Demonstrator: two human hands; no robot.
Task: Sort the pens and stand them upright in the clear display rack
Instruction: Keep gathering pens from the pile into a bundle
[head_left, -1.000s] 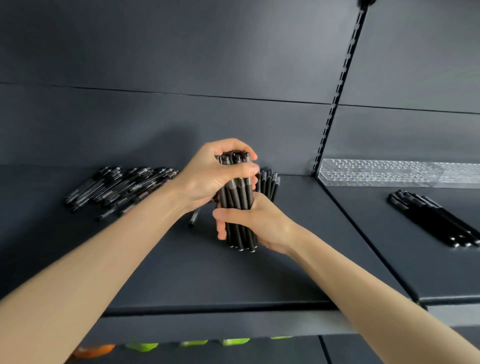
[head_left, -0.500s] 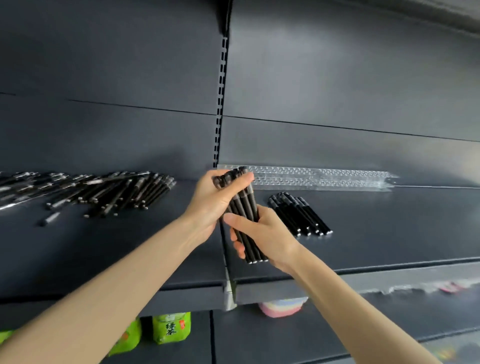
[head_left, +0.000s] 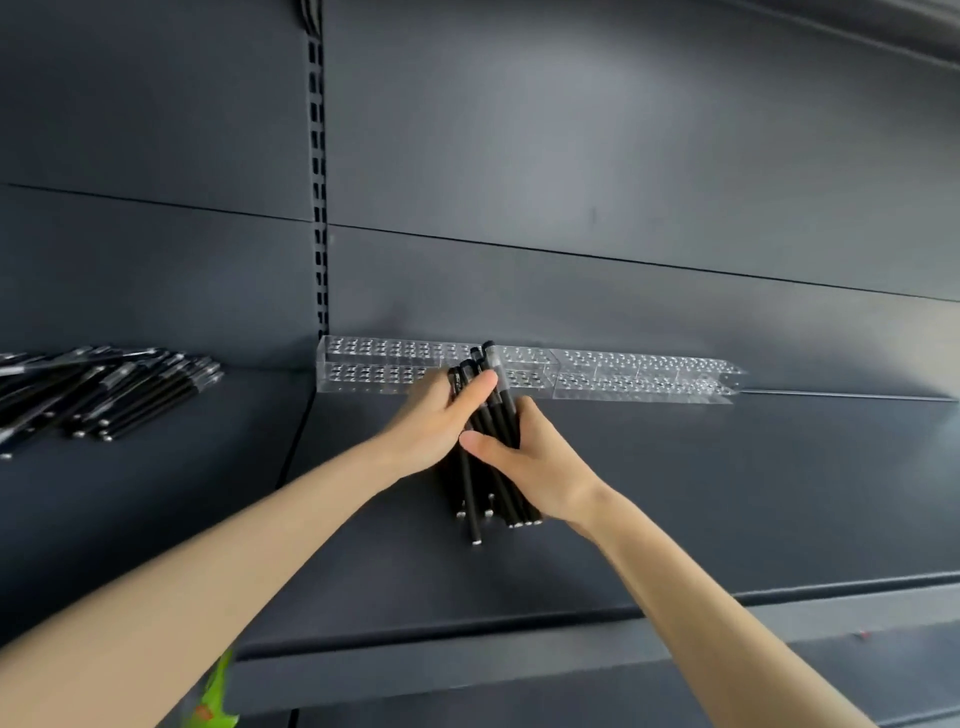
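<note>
**Square the bundle before feeding the rack**

Both hands clasp one bundle of black pens (head_left: 471, 493) at the centre of the view. The left hand (head_left: 428, 428) wraps its upper part from nine o'clock with the thumb laid across it, and the right hand (head_left: 543, 467) closes round the middle from three o'clock. The bundle leans with its caps toward twelve o'clock, overlapping the front of the clear display rack (head_left: 649, 375). I cannot tell whether its lower ends rest on the dark shelf (head_left: 727, 493).

The lower ends sit unevenly and one pen hangs lower than the rest. It would likely pay to tap them level on the shelf. One hand could then keep the bundle while the other draws out single pens and lowers each straight into a hole, so none jams at an angle.

Counted:
- One rack, with no pen visibly standing in it.
- One bundle, showing about seven metal-tipped ends, with others possibly hidden.
- One loose pile of black pens (head_left: 109, 395) at nine o'clock, overlapped and cut by the frame edge, so well over a dozen but not countable.
- One green packet (head_left: 213, 696) at seven o'clock.
</note>
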